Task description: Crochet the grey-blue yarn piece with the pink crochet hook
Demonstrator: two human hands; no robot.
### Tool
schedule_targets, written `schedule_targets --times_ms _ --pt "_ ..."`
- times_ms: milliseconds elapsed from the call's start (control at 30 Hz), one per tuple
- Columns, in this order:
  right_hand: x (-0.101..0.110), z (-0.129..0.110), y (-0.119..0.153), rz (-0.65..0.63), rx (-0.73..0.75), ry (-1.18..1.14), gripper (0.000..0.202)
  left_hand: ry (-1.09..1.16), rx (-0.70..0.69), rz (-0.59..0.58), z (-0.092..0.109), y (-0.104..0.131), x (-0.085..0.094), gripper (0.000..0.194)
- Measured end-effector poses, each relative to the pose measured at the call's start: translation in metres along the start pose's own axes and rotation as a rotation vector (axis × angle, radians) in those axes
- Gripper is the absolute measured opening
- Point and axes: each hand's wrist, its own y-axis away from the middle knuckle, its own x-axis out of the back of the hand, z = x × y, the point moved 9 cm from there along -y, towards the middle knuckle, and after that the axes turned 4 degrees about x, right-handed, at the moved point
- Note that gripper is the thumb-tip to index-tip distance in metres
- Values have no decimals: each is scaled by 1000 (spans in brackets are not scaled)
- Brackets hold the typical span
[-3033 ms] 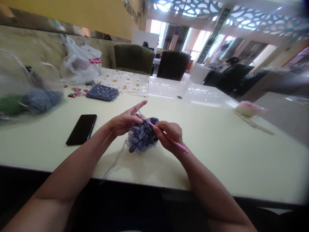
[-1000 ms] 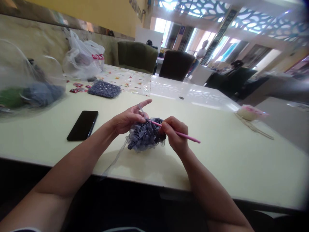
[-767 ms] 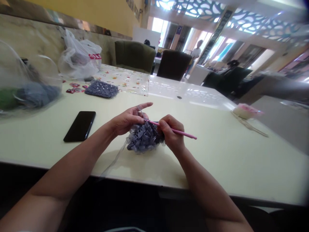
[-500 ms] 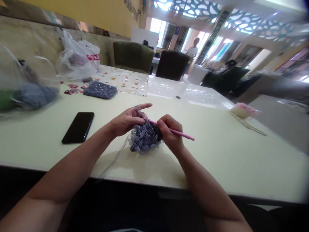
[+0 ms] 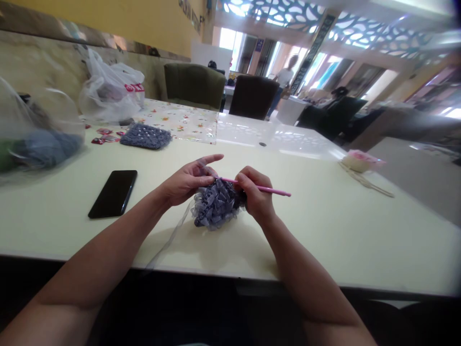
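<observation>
Taking clock directions from the grey crochet piece (image 5: 218, 205), with 12 as straight away. Nearest, at 7 to 8 o'clock: pale ribbon strand (image 5: 170, 241), trailing across the cream tabletop (image 5: 324, 235) to its near edge. At centre: the piece itself, ruffled, pinched at its upper edge in the left hand (image 5: 189, 181), with index finger stretched out. Unable to tell contact or gap beneath it. At 2 to 3: right hand (image 5: 257, 194), closed around a pink crochet hook (image 5: 277, 191), tip at the piece's upper edge. At 9: black smartphone (image 5: 113, 193), flat. Between 9 and 10: clear plastic bag (image 5: 54, 146) of grey and green material. Farther, at 10: small red packets (image 5: 104, 131); just beside, a dark grey crocheted rectangle (image 5: 146, 136). Beyond, at 10: white plastic bag (image 5: 108, 93), red-printed. Farthest: green armchair (image 5: 194, 86), 11 to 12; standing person (image 5: 284, 78), 1.
</observation>
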Motion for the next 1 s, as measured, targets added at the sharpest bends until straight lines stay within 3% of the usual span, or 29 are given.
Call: schedule_targets --times_ms 500,767,900,1000 --pt "-3 24 -2 -39 -89 -122 35 66 15 -37 -3 -1 -4 60" --pt "-2 -9 -2 8 56 77 31 57 -12 17 -3 -2 0 60" --pt "-7 -11 0 -16 94 94 30 38 -4 34 -5 -2 0 61" --pt "-8 -13 3 45 139 136 28 40 4 48 -7 -2 0 62"
